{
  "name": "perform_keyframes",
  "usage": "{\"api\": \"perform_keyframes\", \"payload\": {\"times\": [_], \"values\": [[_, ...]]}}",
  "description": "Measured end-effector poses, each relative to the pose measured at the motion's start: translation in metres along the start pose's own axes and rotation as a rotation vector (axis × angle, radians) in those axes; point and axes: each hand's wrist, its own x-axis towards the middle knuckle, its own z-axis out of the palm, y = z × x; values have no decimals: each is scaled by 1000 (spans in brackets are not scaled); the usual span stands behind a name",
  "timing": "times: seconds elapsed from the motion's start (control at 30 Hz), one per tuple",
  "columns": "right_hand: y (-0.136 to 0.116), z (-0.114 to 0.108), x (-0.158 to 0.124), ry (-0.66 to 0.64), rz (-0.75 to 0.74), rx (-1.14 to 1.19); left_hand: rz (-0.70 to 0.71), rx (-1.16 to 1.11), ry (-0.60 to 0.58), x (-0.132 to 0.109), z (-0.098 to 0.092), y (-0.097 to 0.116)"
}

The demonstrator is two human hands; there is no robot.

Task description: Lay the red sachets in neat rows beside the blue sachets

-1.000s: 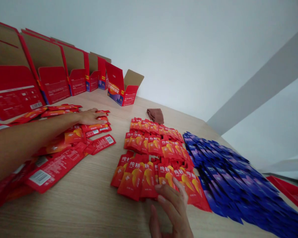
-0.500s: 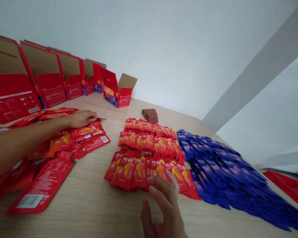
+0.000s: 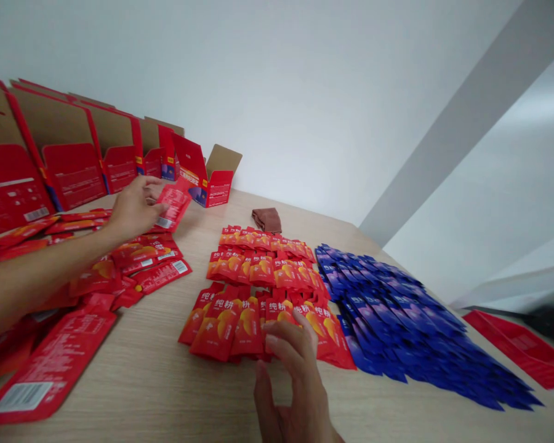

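Above the left heap, my left hand [image 3: 138, 208] is closed on a red pouch [image 3: 174, 203], whose printed back with a barcode faces me. Under that arm lies a loose heap of red pouches [image 3: 138, 249], some face up, some back up. My right hand [image 3: 290, 375] is at the near edge of the laid-out red pouches [image 3: 221, 320], fingers apart and curved, thumb off to the left; nothing shows in its grasp. Its fingertips overlap the front row in view; whether they touch it I cannot tell. These pouches overlap in three rows.
Open red cartons [image 3: 74, 166] line the back left, and one open carton [image 3: 219, 184] stands at their right end. A folded brown cloth [image 3: 266, 219] lies behind the rows. Blue pouches [image 3: 410, 326] cover the right side. A red bin [image 3: 521, 347] stands beyond the table edge.
My left hand has risen from the heap with a red pouch in its grip. The right hand has kept its place by the front row. The view has shifted slightly.
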Motion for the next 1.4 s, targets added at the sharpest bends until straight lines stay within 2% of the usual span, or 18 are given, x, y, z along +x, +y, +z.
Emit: {"api": "perform_keyframes", "payload": {"times": [0.07,0.1,0.17,0.23,0.37,0.5,0.6,0.7,0.8,0.9,0.93,1.0,1.1,1.17,1.23,1.3,1.4], "values": [[2,-3,7,-52,42,7,-92,-319,4,-27,8,25],[2,-4,12,-85,58,12,-155,-488,-32,-44,11,37],[2,-4,22,-160,92,16,-257,-688,-101,-81,17,57],[0,-4,33,-232,114,-13,-338,-757,-194,-120,22,70],[-7,1,51,-394,14,-119,-395,-762,-408,-186,27,78],[-23,6,51,-459,-33,-78,-393,-672,-517,-222,25,79],[-34,8,44,-422,-26,-22,-386,-659,-523,-229,19,84],[-42,10,39,-292,8,58,-421,-761,-560,-228,10,92],[-45,15,36,-142,227,323,-422,-843,-564,-228,6,97],[-43,14,34,-114,427,604,-445,-845,-483,-229,8,95],[-42,10,34,-134,439,603,-460,-836,-474,-229,9,94],[-38,-3,38,-222,378,440,-488,-813,-475,-229,11,90],[-33,-29,51,-498,228,125,-507,-803,-465,-230,12,89],[-32,-41,62,-705,173,17,-497,-805,-457,-232,10,92],[-33,-45,71,-836,164,-32,-483,-828,-450,-234,7,96],[-34,-43,76,-880,159,-45,-489,-865,-456,-237,4,100],[-33,-40,79,-876,147,-15,-526,-914,-521,-240,4,100]]}}
